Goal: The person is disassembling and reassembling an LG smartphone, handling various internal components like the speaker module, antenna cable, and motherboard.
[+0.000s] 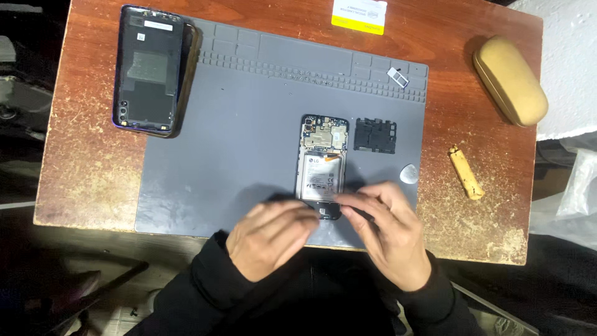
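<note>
Working at the lower end of an opened phone (pixel 321 163) on the grey mat (pixel 217 155), the left hand (pixel 270 236) steadies it, fingers curled; the right hand (pixel 388 239) pinches something thin, unidentifiable, apparently mid-disassembly; careful prying seems next.

A work mat (pixel 236 155) is laid on the table (pixel 87 162). The opened phone (pixel 322 158) is placed on the mat toward its near edge, both hands at its near end: the left hand (pixel 270 236) and the right hand (pixel 388 233). An inner cover plate (pixel 375 135) lies just right of the phone. The back cover (pixel 149 68) rests at the mat's far left corner. A case (pixel 510 79) sits near the table's far right corner, a small stick (pixel 466 173) nearer the near edge.
</note>
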